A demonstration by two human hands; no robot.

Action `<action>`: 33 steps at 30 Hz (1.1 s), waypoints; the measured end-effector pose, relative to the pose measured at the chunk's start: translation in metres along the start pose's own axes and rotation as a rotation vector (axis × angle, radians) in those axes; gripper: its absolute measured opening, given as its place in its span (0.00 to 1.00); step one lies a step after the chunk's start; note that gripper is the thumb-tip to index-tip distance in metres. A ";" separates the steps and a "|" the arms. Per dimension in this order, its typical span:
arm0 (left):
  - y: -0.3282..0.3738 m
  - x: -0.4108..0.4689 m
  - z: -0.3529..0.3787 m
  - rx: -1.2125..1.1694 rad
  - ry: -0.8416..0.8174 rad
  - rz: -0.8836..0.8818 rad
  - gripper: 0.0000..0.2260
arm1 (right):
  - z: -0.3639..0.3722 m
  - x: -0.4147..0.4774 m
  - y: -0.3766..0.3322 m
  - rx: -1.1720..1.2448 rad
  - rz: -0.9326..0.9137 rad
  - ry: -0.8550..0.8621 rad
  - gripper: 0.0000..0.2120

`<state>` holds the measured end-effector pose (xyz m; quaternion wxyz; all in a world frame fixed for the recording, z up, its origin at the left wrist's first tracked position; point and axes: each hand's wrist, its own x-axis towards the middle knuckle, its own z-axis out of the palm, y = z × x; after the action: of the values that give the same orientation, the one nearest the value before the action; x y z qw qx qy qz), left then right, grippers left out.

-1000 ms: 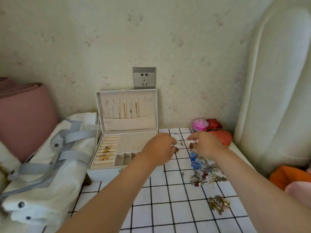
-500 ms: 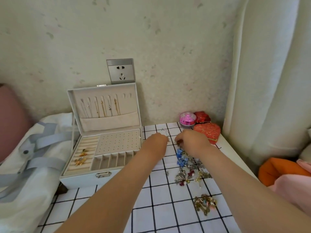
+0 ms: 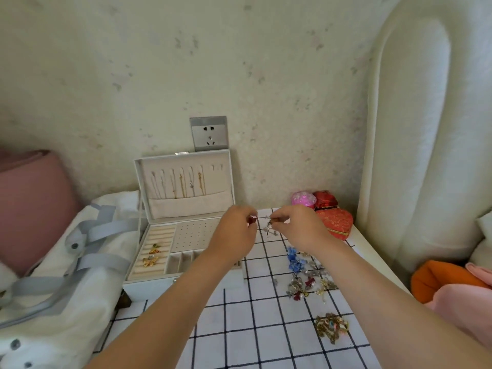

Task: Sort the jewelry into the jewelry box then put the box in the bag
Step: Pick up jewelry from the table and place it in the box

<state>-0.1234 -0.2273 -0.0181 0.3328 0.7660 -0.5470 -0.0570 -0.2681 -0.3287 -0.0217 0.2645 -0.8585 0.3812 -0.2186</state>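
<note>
Pinching silvery jewelry piece with both hands, left hand and right hand, mid-frame, just right of jewelry box. Looking light, delicate, tangle-prone; I'm gripping its ends.

We see a speckled wall with a grey socket on it. The table carries a white cloth with a black grid. At its far right corner sits a pink round box, with a small red box just beside it on the right and a red heart box just in front. A white padded headboard stands right of the table. A pink cushion is at far left. Lower right there's an orange item with pink fabric against it; we can't tell what they are.
</note>
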 end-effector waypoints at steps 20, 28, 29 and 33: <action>-0.093 -0.091 -0.122 -0.183 0.136 -0.181 0.07 | 0.055 -0.021 -0.138 0.267 -0.132 -0.064 0.06; -0.113 -0.100 -0.118 -0.186 0.034 -0.194 0.09 | 0.087 -0.015 -0.154 0.218 -0.144 -0.098 0.07; -0.113 -0.100 -0.118 -0.156 0.028 -0.188 0.09 | 0.091 -0.014 -0.154 0.205 -0.143 -0.099 0.08; -0.117 -0.100 -0.119 -0.024 0.023 -0.188 0.08 | 0.103 -0.016 -0.155 0.148 -0.118 -0.105 0.09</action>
<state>-0.0152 -0.0658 -0.0210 0.3414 0.8105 -0.4681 -0.0858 -0.1347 -0.1985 -0.0075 0.3334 -0.8679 0.2983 -0.2158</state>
